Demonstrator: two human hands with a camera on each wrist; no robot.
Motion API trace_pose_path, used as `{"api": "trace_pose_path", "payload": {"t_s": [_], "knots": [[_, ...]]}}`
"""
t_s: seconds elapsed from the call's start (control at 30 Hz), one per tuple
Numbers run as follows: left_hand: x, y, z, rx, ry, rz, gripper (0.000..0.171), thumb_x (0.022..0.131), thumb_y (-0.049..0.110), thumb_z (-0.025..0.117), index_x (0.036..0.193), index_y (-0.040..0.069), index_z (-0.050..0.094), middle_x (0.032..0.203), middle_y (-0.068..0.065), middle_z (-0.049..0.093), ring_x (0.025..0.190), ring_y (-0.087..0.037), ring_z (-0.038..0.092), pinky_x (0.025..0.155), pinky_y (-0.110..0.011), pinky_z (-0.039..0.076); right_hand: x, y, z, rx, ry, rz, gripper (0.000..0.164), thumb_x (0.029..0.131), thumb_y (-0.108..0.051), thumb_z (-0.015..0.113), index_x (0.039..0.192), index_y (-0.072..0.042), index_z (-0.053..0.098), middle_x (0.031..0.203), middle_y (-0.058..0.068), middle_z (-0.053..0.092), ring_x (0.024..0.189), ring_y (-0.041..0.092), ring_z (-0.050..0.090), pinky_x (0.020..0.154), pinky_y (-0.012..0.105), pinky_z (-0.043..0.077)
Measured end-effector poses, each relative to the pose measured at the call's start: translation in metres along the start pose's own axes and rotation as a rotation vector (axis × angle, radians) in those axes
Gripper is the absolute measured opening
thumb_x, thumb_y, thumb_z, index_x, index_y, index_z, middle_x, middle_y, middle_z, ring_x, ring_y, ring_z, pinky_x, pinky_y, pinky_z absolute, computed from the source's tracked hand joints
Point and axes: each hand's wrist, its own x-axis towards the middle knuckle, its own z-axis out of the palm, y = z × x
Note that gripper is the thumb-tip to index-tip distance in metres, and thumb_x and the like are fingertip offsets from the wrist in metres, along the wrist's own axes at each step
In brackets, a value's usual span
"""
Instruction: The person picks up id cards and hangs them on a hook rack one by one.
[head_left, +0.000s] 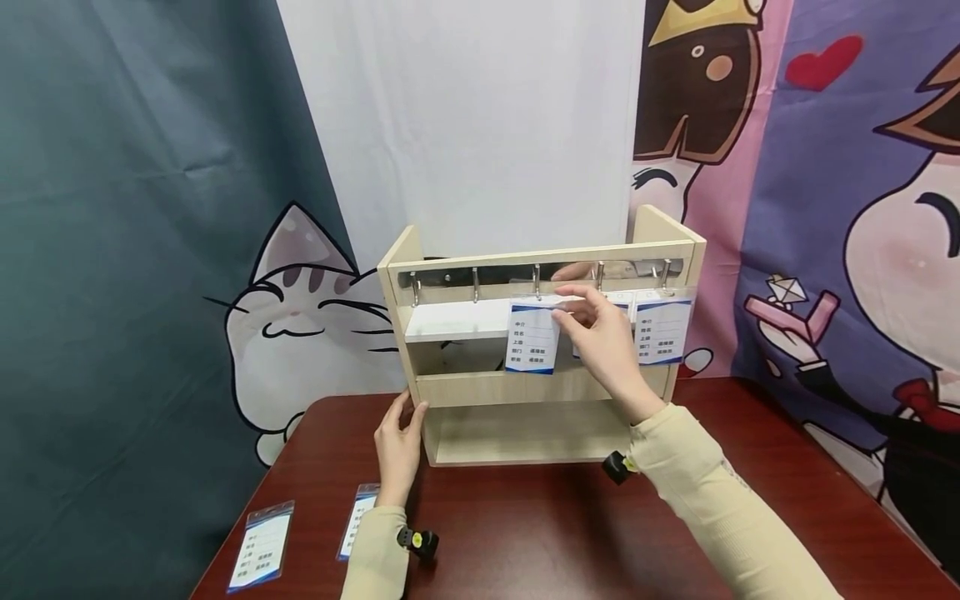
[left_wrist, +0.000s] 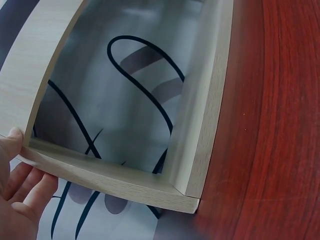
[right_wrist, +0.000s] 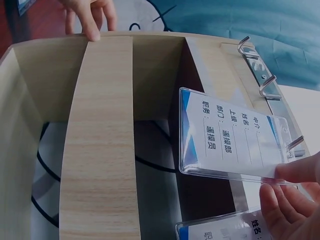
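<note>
A light wooden shelf rack [head_left: 525,389] stands on the table, with a metal strip of hooks [head_left: 475,282] along its upper front. My left hand [head_left: 399,446] holds the rack's left side panel, thumb at the front edge and fingers around the outside, as the left wrist view shows. With thumb and fingers my right hand [head_left: 600,333] pinches the top right corner of a clear badge holder [head_left: 532,339] with a blue-and-white card. Its upper end overlaps the middle hook [head_left: 537,279]. Another badge holder [head_left: 663,329] hangs at the rightmost hook; one more between them is mostly hidden behind my right hand.
Two more badge holders lie on the dark red table [head_left: 517,533]: one at the front left [head_left: 262,546], the other [head_left: 357,521] partly under my left forearm. Printed cartoon curtains [head_left: 480,125] hang behind the rack. The two leftmost hooks carry nothing.
</note>
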Motion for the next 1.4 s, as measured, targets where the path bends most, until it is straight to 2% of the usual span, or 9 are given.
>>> {"api": "trace_pose_path", "payload": {"t_s": [0.33,0.53,0.67,0.83,0.93,1.07,1.17,1.4], "knots": [[-0.001,0.0,0.0,0.0,-0.001,0.007,0.04,0.097,0.024,0.071,0.132,0.006,0.065,0.114,-0.016,0.07,0.105,-0.029,0.068,0.082,-0.048,0.058,-0.004,0.0,-0.004,0.0,-0.007,-0.025,0.029,0.095,-0.011,0.07,0.124,-0.014,0.067,0.102,0.011,0.076,0.082,0.022,0.07,0.064,0.023,0.05],[-0.002,0.0,-0.001,0.006,0.004,0.014,0.039,0.097,0.022,0.07,0.132,0.006,0.065,0.114,-0.016,0.07,0.105,-0.03,0.068,0.082,-0.048,0.058,-0.008,0.002,-0.012,0.01,-0.008,-0.025,0.028,0.097,-0.01,0.068,0.124,-0.011,0.066,0.102,0.012,0.075,0.085,0.03,0.071,0.067,0.019,0.051],[-0.002,-0.001,-0.001,-0.001,0.016,0.017,0.038,0.096,0.021,0.071,0.131,0.005,0.066,0.113,-0.017,0.07,0.104,-0.031,0.068,0.081,-0.05,0.057,-0.012,0.003,-0.02,-0.015,-0.005,-0.022,0.028,0.097,-0.013,0.069,0.124,-0.011,0.067,0.104,0.01,0.076,0.088,0.025,0.071,0.071,0.018,0.051],[-0.001,-0.002,0.0,0.0,0.006,0.031,0.039,0.096,0.021,0.071,0.131,0.004,0.065,0.113,-0.017,0.07,0.105,-0.031,0.068,0.081,-0.05,0.057,-0.019,0.005,-0.037,-0.024,0.0,-0.019,0.024,0.099,-0.018,0.067,0.121,-0.008,0.068,0.106,0.009,0.075,0.091,0.021,0.071,0.075,0.017,0.052],[0.0,-0.002,0.0,-0.001,0.005,0.032,0.039,0.096,0.021,0.071,0.131,0.004,0.065,0.114,-0.016,0.07,0.104,-0.031,0.068,0.081,-0.049,0.057,-0.022,0.008,-0.049,-0.033,0.014,-0.035,0.024,0.1,-0.02,0.066,0.119,-0.006,0.069,0.105,0.01,0.075,0.09,0.016,0.072,0.072,0.016,0.052],[0.0,0.0,0.0,0.005,0.003,0.03,0.039,0.096,0.022,0.071,0.13,0.004,0.066,0.114,-0.016,0.07,0.104,-0.03,0.069,0.08,-0.049,0.058,-0.025,0.014,-0.065,-0.085,0.074,-0.045,0.022,0.1,-0.02,0.066,0.117,-0.007,0.071,0.1,0.011,0.076,0.084,0.004,0.07,0.067,0.014,0.051],[0.0,0.0,0.0,0.015,0.001,0.027,0.039,0.097,0.023,0.07,0.13,0.004,0.066,0.114,-0.016,0.07,0.104,-0.03,0.069,0.08,-0.048,0.058,-0.028,0.019,-0.079,-0.095,0.123,-0.028,0.021,0.099,-0.018,0.066,0.116,-0.007,0.071,0.099,0.012,0.076,0.082,0.001,0.068,0.07,0.012,0.051],[0.0,-0.002,0.001,0.025,0.003,0.027,0.038,0.097,0.024,0.071,0.13,0.005,0.066,0.113,-0.016,0.071,0.103,-0.029,0.069,0.08,-0.048,0.058,-0.031,0.035,-0.108,-0.058,0.209,-0.004,0.025,0.097,-0.015,0.069,0.119,-0.004,0.071,0.096,0.002,0.076,0.079,0.002,0.068,0.072,0.01,0.051]]}}
